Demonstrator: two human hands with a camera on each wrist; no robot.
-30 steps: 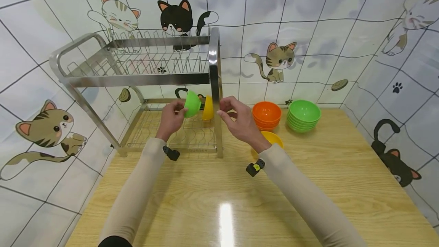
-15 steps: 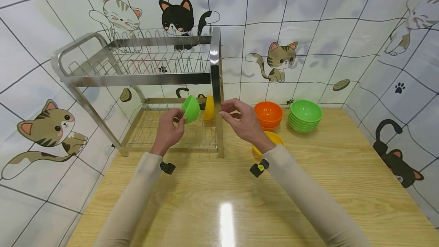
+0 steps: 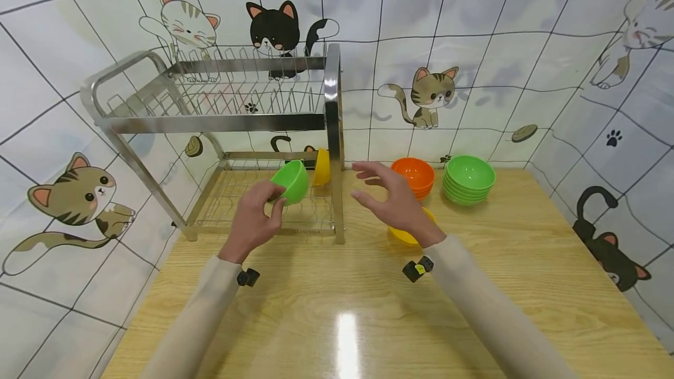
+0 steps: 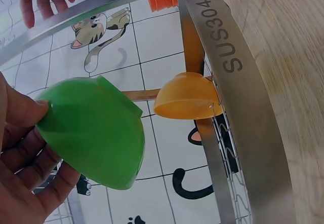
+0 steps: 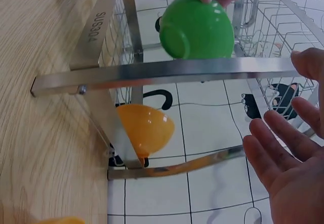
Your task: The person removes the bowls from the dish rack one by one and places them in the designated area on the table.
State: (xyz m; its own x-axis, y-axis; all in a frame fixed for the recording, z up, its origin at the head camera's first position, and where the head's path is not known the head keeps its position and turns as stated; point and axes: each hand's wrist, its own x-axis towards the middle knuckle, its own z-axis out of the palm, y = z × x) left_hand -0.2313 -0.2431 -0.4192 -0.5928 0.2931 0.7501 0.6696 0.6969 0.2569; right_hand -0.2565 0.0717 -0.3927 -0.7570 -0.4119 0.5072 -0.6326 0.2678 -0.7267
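Observation:
My left hand (image 3: 256, 215) grips a green bowl (image 3: 290, 182) by its rim, holding it over the lower shelf of a steel dish rack (image 3: 221, 123). The left wrist view shows the green bowl (image 4: 91, 130) tilted on its side in my fingers (image 4: 23, 153). A yellow bowl (image 3: 320, 166) stands on edge in the lower shelf by the right post; it shows as the yellow bowl (image 4: 186, 97) and the yellow bowl (image 5: 144, 128) in both wrist views. My right hand (image 3: 387, 195) hovers open to the right of the post, holding nothing; its fingers (image 5: 283, 148) are spread.
A stack of orange bowls (image 3: 415, 176) and a stack of green bowls (image 3: 468, 178) stand at the back of the wooden table (image 3: 342, 309). Another yellow bowl (image 3: 405, 233) lies under my right wrist. Tiled walls with cat pictures close in the back and sides.
My left hand has drawn the green bowl down and toward me, away from the yellow bowl in the rack. My right hand has opened its fingers and shifted right, off the rack post.

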